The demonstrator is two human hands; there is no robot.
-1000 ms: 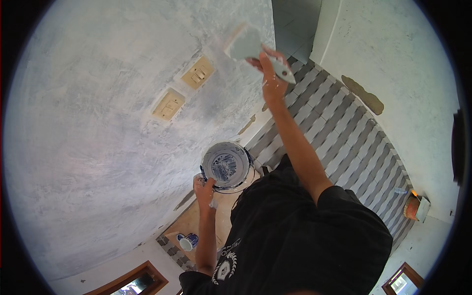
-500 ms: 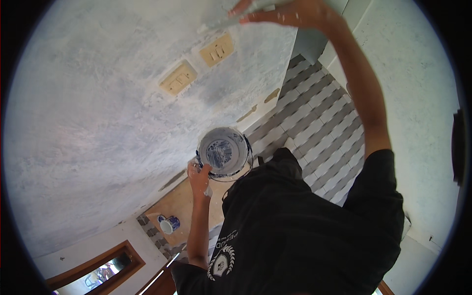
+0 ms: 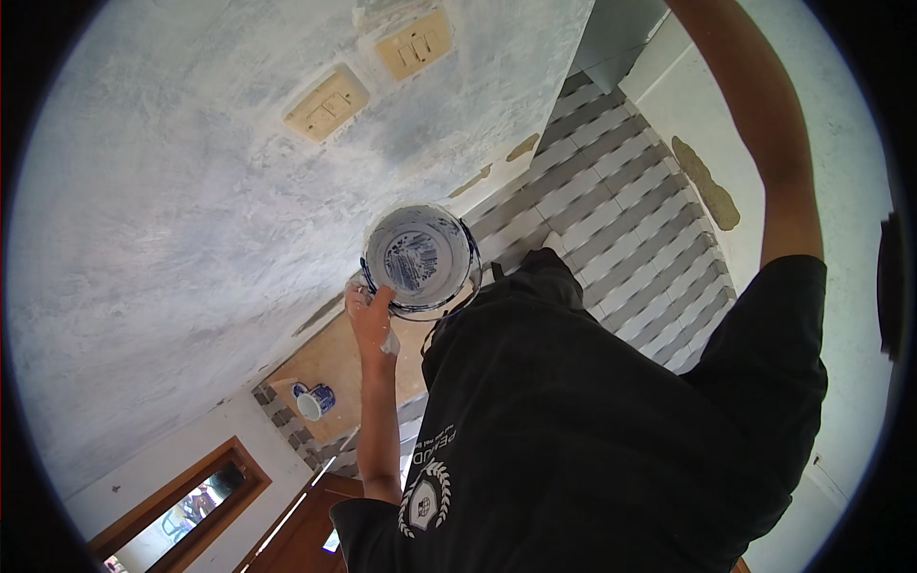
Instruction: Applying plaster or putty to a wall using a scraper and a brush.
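Observation:
My left hand, flecked with white paint, is closed on the rim of a round bucket with a dark handle and white and dark-blue smears inside, held beside the mottled whitish wall. Two cream switch or socket plates are on that wall above the bucket. My right forearm reaches up out of the top edge; the hand and whatever it holds are out of view.
A grey-patterned tiled floor runs right to another wall with a flaked patch. Below left, a tan board on the floor carries a small blue-and-white container. A wooden-framed opening and wooden door are behind me.
My right hand, seen earlier with a broad flat tool against the wall near the plates, has risen out of view. The plates and bucket sit higher in the picture.

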